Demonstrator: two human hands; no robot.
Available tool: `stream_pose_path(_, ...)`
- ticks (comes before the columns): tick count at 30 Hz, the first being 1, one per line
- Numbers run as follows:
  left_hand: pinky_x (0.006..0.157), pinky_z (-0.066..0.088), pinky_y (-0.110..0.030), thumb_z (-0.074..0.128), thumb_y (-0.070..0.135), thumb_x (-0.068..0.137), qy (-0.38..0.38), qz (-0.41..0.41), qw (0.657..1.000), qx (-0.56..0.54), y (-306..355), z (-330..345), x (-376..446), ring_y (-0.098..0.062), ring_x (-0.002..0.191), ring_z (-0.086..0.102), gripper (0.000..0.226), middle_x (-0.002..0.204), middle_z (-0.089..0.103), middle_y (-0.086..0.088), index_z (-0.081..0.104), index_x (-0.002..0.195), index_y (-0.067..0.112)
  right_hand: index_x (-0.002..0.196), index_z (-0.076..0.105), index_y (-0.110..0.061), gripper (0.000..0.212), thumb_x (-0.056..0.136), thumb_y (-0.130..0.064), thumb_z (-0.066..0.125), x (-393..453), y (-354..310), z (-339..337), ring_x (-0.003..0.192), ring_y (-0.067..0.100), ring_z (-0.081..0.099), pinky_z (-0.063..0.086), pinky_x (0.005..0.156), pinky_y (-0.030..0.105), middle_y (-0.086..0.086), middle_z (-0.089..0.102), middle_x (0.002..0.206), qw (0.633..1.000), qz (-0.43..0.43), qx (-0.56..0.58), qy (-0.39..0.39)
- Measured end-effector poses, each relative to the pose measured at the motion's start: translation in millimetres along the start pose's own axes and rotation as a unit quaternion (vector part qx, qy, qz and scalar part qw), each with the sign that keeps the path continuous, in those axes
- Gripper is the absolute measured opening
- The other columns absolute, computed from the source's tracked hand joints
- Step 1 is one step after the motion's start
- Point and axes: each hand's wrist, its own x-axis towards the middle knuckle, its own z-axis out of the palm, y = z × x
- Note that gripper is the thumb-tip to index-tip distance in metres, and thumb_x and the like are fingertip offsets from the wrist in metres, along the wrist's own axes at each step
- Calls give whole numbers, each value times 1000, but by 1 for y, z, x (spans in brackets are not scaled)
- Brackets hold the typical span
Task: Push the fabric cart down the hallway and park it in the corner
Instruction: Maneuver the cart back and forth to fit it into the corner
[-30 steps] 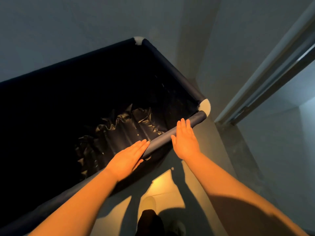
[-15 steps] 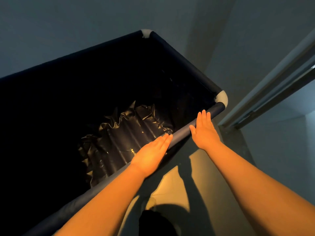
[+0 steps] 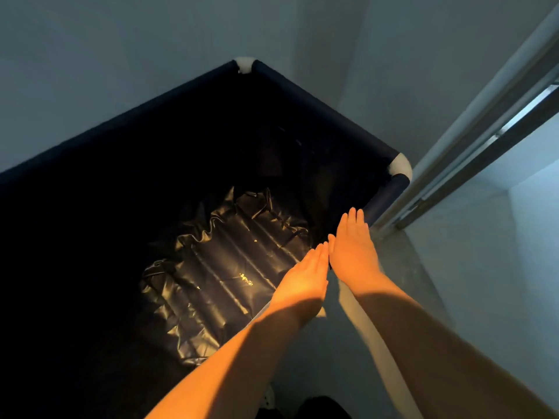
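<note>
The fabric cart [image 3: 320, 98] is a deep, dark navy bin with a padded tube rim and white corner joints. It stands against the grey walls, its far corner tucked into the wall corner. Crumpled shiny dark sheeting [image 3: 223, 267] lies on its bottom. My left hand [image 3: 305, 276] and my right hand [image 3: 352, 249] rest flat, palms down and side by side, on the near rim close to the cart's right corner. Fingers of both hands are stretched out, not curled around the rim.
A grey wall [image 3: 121, 55] runs along the cart's far side and another wall [image 3: 423, 71] meets it at the corner. A door frame with metal strips [image 3: 490, 128] stands just right of the cart's right corner. Pale floor [image 3: 402, 267] lies beneath my arms.
The cart has rolled forward and right, so its right corner now sits beside the door frame. My two hands have come together on the rim and now almost touch.
</note>
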Motion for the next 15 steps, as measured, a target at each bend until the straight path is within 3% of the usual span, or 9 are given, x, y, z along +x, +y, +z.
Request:
stream_pose_path(5, 117, 15, -29, 38, 15, 94, 17, 9, 999, -41, 18, 1, 55, -19, 143, 16, 59, 156, 19, -10, 11, 146, 7, 145, 2, 1, 55, 100, -28, 17, 38, 30, -8, 144, 31, -9, 2, 118, 40, 17, -1, 157, 1000, 12, 8, -25)
stream_pose_path(9, 114, 22, -28, 43, 12, 92, 28, 17, 998, -48, 28, 1, 97, -13, 141, 22, 64, 155, 21, -5, 9, 146, 8, 145, 5, 2, 54, 100, -27, 17, 71, 62, -16, 144, 33, -7, -2, 118, 41, 20, -1, 156, 999, 0, 31, -32)
stream_pose_path(10, 114, 24, -30, 44, 10, 90, 24, 15, 998, -53, 31, 1, 107, -13, 141, 23, 66, 155, 22, -4, 9, 147, 9, 144, 9, 5, 54, 100, -26, 17, 75, 70, -17, 144, 36, -1, 2, 119, 42, 24, 5, 155, 1000, -10, 25, -10)
stream_pose_path(13, 114, 24, -32, 43, 9, 88, 5, 19, 999, -42, 38, -4, 130, -15, 140, 25, 68, 155, 23, -5, 9, 147, 11, 130, 46, 6, 47, 96, -25, 41, 85, 88, -22, 132, 39, 37, 36, 108, 45, 27, 44, 138, 994, 4, -33, 103)
stream_pose_path(15, 115, 20, -30, 40, 12, 92, -3, 23, 1000, -19, 36, -7, 142, -18, 140, 24, 63, 155, 21, -6, 10, 147, 11, 121, 56, 7, 42, 90, -22, 53, 95, 95, -25, 124, 39, 48, 45, 100, 46, 26, 55, 128, 992, 11, -24, 121)
